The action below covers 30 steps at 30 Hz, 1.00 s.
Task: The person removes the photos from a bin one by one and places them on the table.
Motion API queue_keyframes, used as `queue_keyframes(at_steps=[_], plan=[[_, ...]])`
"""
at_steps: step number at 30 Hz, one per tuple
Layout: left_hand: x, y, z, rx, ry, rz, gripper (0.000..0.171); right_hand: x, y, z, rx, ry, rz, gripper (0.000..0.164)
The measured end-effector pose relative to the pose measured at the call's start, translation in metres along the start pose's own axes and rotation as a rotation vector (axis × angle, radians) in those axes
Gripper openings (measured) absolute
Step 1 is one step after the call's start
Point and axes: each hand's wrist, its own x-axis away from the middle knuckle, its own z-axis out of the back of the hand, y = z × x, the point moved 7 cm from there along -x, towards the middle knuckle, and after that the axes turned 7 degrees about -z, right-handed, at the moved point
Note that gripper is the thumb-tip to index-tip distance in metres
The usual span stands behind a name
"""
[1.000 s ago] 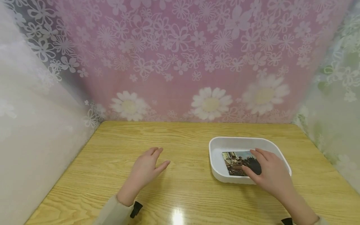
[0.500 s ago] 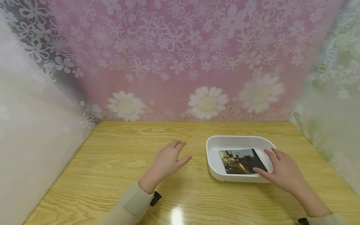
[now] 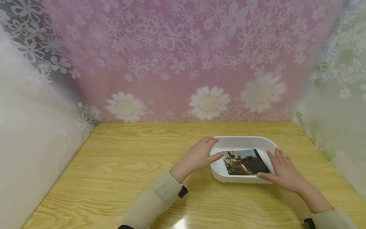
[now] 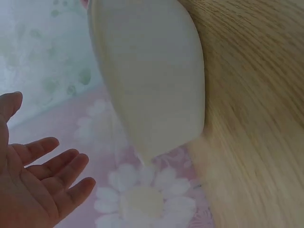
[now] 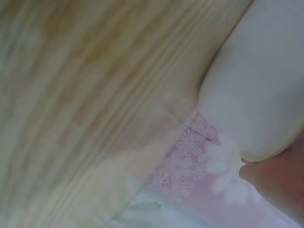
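Observation:
A white plastic tray [image 3: 243,179] with rounded corners stands on the table's right side. Inside it lies a flat printed picture [image 3: 245,162], a painted scene with figures and a dark right part. At the tray's left end is my left hand [image 3: 198,156], its thumb and fingers spread apart; the left wrist view shows this hand [image 4: 42,185] loosely extended, with a gap to the tray wall [image 4: 152,80]. My right hand [image 3: 287,173] is at the right end, fingers at the rim and thumb over the near right corner. The right wrist view shows only part of it [image 5: 280,183].
The wood-grain table [image 3: 137,152] extends left of the tray and in front of it. A pink floral curtain [image 3: 171,63] hangs behind the table's far edge. Pale sheets enclose both sides, the right one [image 3: 337,111] with green leaf prints.
My left hand has moved right, up to the tray's left end. My right hand has drawn back from over the picture to the right rim. The picture stays in the tray.

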Motion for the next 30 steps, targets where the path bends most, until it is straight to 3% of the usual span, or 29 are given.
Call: queue_keyframes(at_steps=[10,15,22,30], plan=[[-0.054,-0.001,-0.044,0.074,-0.068,0.040,0.063,0.000,0.000,-0.001,0.007,0.001,-0.017,0.100],[-0.073,0.000,-0.070,0.031,-0.146,0.068,0.068,0.000,0.000,0.000,0.010,0.009,-0.021,0.100],[-0.080,0.001,-0.097,-0.086,-0.254,0.077,0.062,0.001,-0.001,0.000,0.007,0.019,-0.016,0.100],[-0.075,-0.002,-0.116,-0.177,-0.396,0.123,0.079,0.000,0.002,-0.002,0.013,0.010,-0.023,0.101]])
